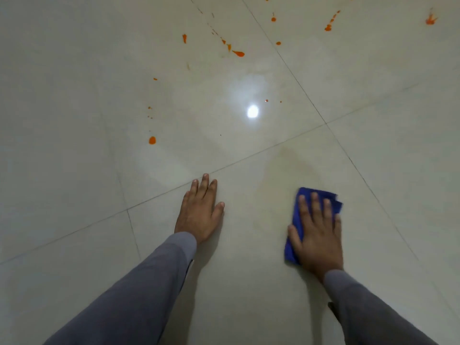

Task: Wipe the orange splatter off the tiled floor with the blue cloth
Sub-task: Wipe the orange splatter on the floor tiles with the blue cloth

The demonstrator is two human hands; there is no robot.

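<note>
Glossy cream tiled floor [74, 195]: orange splatter [238, 53] lies far, ahead; right hand [317, 239] presses folded blue cloth [295, 217] flat; left hand [199, 210] rests flat, nearer.

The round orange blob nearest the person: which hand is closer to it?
Left. The left hand rests flat on the floor just below and right of the blob; the right hand, pressing the blue cloth, is farther right.

cloth [293, 245]: deep blue, plain
splatter [238, 53]: bright orange dots and streaks, upper half of frame
floor [74, 145]: pale cream glossy tiles, thin dark grout lines
sleeves [139, 290]: plain grey
</note>
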